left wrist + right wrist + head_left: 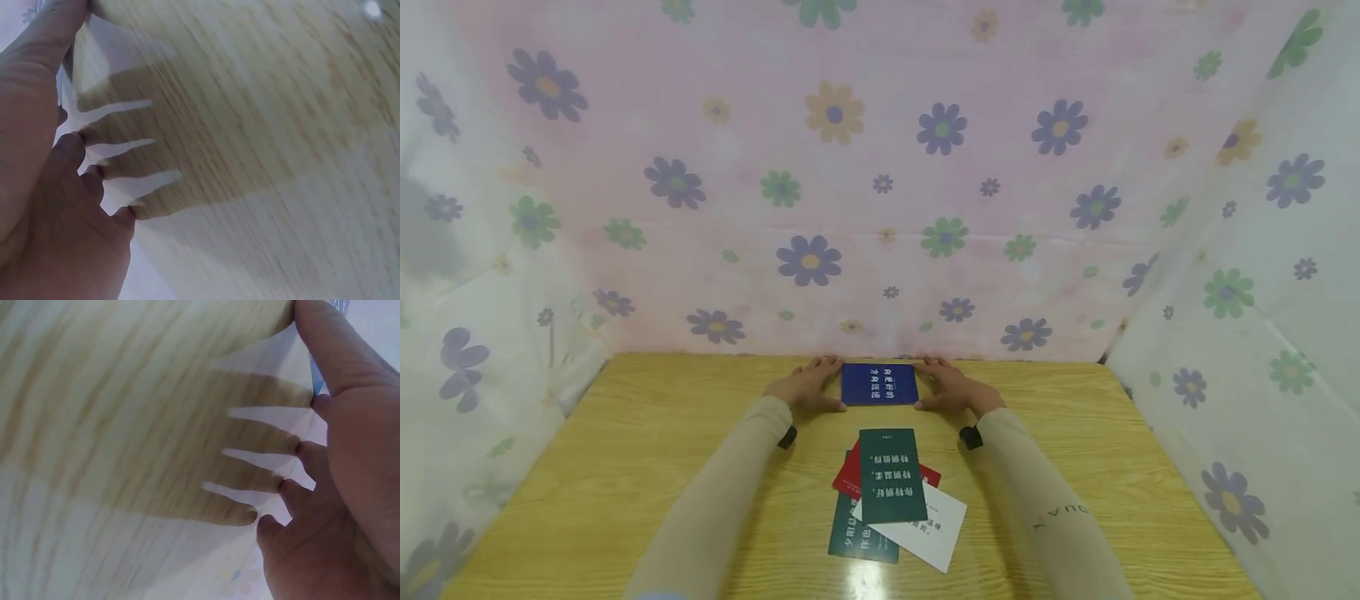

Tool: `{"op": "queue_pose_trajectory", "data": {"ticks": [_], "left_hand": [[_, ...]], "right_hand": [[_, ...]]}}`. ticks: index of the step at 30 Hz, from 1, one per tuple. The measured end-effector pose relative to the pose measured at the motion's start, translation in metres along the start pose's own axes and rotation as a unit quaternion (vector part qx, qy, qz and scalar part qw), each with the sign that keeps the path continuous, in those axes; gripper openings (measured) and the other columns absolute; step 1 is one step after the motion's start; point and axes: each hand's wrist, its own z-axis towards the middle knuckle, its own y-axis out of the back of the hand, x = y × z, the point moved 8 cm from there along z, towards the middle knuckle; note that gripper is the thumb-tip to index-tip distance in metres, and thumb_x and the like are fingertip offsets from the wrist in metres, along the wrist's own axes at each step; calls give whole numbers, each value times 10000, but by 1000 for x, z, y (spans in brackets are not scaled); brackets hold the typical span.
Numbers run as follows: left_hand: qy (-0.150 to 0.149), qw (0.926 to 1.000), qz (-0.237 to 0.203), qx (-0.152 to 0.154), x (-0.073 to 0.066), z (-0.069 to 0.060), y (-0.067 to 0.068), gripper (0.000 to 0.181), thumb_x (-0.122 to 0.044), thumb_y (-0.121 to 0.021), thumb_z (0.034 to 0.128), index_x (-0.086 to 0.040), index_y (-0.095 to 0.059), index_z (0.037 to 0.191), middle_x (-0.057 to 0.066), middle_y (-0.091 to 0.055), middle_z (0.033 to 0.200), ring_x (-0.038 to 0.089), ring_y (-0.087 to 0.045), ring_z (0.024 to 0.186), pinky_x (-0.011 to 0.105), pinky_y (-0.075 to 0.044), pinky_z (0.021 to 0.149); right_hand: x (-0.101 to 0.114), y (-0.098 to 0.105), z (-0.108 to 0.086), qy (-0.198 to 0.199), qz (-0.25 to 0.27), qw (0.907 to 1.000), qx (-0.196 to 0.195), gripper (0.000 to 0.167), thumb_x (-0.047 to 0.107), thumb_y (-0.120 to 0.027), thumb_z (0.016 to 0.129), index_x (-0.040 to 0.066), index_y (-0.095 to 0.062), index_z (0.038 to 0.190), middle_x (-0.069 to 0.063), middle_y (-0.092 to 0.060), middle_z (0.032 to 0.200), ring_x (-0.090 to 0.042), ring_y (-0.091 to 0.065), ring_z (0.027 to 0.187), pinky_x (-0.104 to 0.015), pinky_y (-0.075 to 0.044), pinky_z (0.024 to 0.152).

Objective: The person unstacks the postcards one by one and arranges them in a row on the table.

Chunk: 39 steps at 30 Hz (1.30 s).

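A blue card [880, 385] with white Chinese characters lies at the far side of the table, its text turned sideways. My left hand [808, 386] holds its left end, thumb at the near corner and index finger at the far one. At the right end my right hand [953, 390] grips it the same way. Spread fingertips [125, 215] meet the wood in the left wrist view, where the card is hidden. A sliver of blue card [317, 378] shows beside the right hand [362, 444]. Closer in lies a loose pile, topped by a dark green card [891, 475].
Under the green card are a red card [848, 473], a white card [940, 533] and another green card [842, 537], fanned out. The wooden table [662, 467] ends at a flowered cloth [880, 250] behind, with cloth at both sides. Both wrists carry small black devices [971, 437].
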Motion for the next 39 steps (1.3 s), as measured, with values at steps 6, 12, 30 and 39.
{"op": "queue_pose_trajectory", "data": {"ticks": [6,12,30,39], "left_hand": [[-183,9994,268,87,-2,2,-1,892,-462,-658,966,-76,-203,1628,167,-127,1702,391,-79,1570,578,-129,1265],[-192,9988,417,171,1,4,-4,845,-457,-605,1000,-76,-191,1630,160,-104,1706,386,-61,1573,578,-118,1267],[-405,9909,1209,-440,-12,-12,-6,737,-448,-563,1029,-88,-288,1610,146,-225,1683,389,-173,1555,616,-160,1248],[-570,9961,22,-674,-9,-39,-21,654,-410,-505,1059,-130,-299,1613,101,-210,1693,367,-102,1573,579,-88,1270]], "right_hand": [[-1,-2,-1,-234,-69,9995,221,837,392,-692,966,186,-235,1636,-154,-78,1710,-403,-31,1571,-658,-138,1234],[2,-4,-2,-287,-278,9986,350,817,432,-627,998,181,-194,1644,-149,-56,1713,-401,-17,1572,-662,-128,1234],[16,-8,-6,-289,-563,9980,-49,778,333,-608,1024,48,-203,1624,-221,-169,1681,-423,-130,1556,-610,-156,1251],[44,-17,-39,266,-299,9980,-483,674,281,-589,1041,12,-302,1588,-260,-216,1655,-486,-160,1530,-652,-162,1231]]}}
